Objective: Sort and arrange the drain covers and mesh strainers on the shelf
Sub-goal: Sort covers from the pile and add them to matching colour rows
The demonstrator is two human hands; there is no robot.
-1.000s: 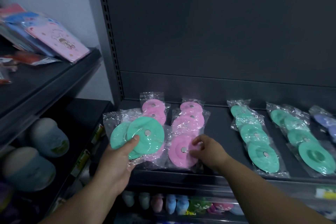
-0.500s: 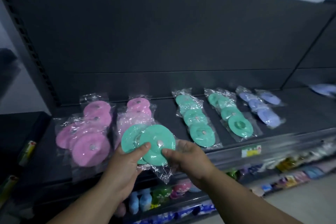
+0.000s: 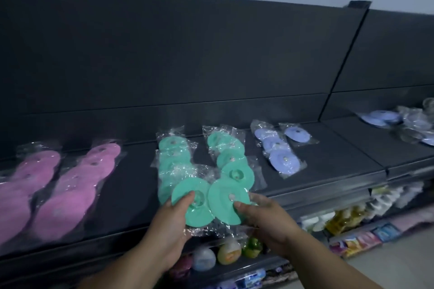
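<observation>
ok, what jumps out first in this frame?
The left hand and right hand hold bagged green covers front centre, over the shelf edge. Behind them lie colour rows: pink covers left, green rows middle, blue covers right.

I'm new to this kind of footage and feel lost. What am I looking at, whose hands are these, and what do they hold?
There is no machine: a person wears a camera on the head, so the single picture looks forward and down at their own arms. The left hand grips one mint-green round drain cover in clear plastic wrap; the right hand grips a second mint-green wrapped cover. On the dark shelf lie rows of wrapped covers: pink ones, green ones, pale blue ones.
</observation>
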